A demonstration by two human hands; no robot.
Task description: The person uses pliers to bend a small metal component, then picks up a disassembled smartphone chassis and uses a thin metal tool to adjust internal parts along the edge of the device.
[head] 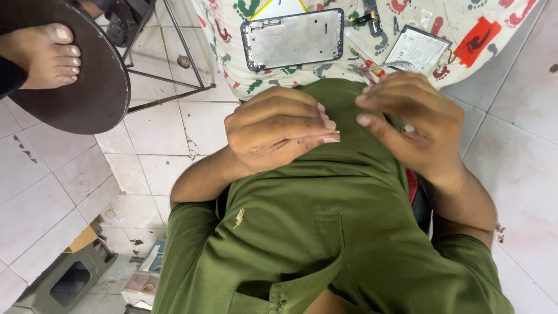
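Note:
My left hand [279,131] is curled in front of my green shirt [325,232], fingers closed, with nothing visible in it. My right hand [415,122] hovers just to its right, fingers pointing left and thumb apart, holding nothing that I can see. Beyond both hands a silver phone frame [292,39] lies flat on a white cloth with a footprint pattern [232,70]. A white rectangular phone part with a dark edge [419,47] lies to the right of it. Metal tweezers [378,65] rest just above my right hand's fingers; whether they touch them is unclear.
A round dark stool [87,99] stands at the upper left with another person's bare foot [46,55] on it. A metal leg frame [174,64] stands beside it on the white tiled floor [523,116]. A grey plastic stool [70,282] sits lower left.

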